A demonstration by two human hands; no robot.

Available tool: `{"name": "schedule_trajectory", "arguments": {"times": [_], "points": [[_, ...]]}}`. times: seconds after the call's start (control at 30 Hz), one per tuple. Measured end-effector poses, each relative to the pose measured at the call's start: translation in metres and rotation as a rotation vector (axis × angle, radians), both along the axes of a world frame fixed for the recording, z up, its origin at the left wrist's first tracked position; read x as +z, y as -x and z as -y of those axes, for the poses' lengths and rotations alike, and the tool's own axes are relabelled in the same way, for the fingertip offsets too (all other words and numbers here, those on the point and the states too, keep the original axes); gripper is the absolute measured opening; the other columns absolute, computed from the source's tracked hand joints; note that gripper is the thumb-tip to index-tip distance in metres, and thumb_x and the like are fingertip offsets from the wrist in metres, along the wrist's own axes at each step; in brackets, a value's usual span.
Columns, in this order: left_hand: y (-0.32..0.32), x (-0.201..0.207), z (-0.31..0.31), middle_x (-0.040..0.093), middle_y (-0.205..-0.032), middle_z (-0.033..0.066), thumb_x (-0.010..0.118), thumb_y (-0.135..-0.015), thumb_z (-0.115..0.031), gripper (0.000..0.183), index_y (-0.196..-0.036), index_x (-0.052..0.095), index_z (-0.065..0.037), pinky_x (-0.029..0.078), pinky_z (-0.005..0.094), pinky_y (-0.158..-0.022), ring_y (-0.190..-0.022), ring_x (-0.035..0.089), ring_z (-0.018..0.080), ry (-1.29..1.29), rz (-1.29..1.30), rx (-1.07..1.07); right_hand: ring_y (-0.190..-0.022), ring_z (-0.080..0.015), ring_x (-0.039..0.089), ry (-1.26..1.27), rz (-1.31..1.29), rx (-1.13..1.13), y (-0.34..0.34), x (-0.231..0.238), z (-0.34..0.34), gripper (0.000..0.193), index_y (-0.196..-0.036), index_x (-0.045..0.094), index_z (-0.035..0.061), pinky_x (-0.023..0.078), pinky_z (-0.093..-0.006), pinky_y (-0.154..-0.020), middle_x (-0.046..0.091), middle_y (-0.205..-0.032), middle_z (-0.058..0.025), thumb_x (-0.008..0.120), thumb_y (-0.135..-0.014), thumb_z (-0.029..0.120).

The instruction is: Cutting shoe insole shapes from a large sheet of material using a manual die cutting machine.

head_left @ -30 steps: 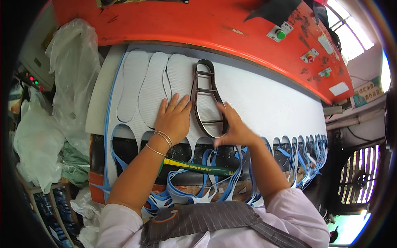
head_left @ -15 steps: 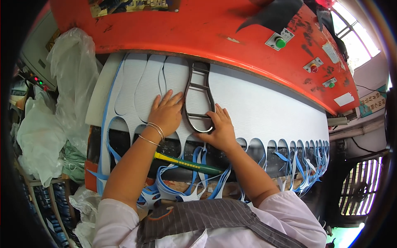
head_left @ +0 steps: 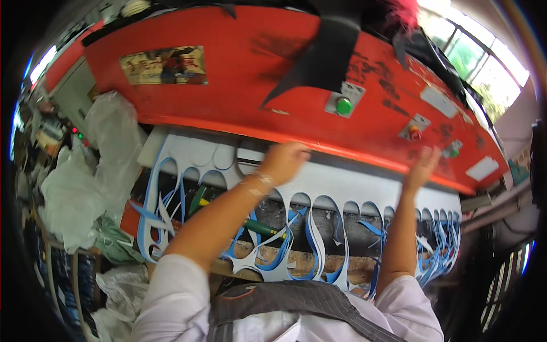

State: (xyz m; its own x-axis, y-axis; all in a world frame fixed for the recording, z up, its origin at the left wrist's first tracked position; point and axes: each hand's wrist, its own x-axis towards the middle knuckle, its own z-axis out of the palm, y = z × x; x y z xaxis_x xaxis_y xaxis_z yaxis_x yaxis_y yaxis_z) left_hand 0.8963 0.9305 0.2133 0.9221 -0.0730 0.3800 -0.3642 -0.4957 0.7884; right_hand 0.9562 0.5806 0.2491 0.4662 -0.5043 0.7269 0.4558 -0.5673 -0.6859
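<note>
I am in a workshop, I believe: before me stands a big red machine (head_left: 302, 122) with push buttons (head_left: 343, 106), and under it lies a white sheet (head_left: 319, 179) with scalloped cuts.

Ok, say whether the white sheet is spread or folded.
Spread: the white sheet lies flat below the red panel, its broad part showing no fold.

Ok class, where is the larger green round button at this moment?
In the head view, the larger green round button is upper right of centre on the red machine front, just below the pointed black sheet.
</note>
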Motion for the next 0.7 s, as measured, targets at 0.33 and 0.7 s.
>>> {"name": "schedule_trajectory", "arguments": {"times": [0.33, 0.7], "points": [[-0.065, 0.135, 0.089, 0.061, -0.067, 0.0202, 0.052, -0.088, -0.032, 0.037, -0.065, 0.063, -0.005, 0.049, 0.0478, -0.064, -0.065, 0.060, 0.0393, -0.461, 0.250, -0.021, -0.141, -0.0384, 0.012, -0.145, -0.192, -0.502, -0.090, 0.072, 0.164, 0.081, -0.143, 0.021, -0.0088, 0.013, -0.0449, -0.113, 0.013, -0.149, -0.0313, 0.034, -0.095, 0.055], [0.183, 0.032, 0.003, 0.065, -0.078, 0.0148, 0.050, -0.090, -0.039, 0.037, -0.080, 0.067, -0.008, 0.049, 0.0473, -0.072, -0.079, 0.063, 0.0347, -0.436, -0.610, 0.109, -0.094, -0.0309, 0.059, 0.831, -0.646, 0.901, 0.183, 0.005, 0.005, 0.037, -0.099, 0.067, 0.0065, 0.044, -0.0410, -0.085, 0.065, -0.095, -0.0134, 0.076, -0.073, 0.031]]}}
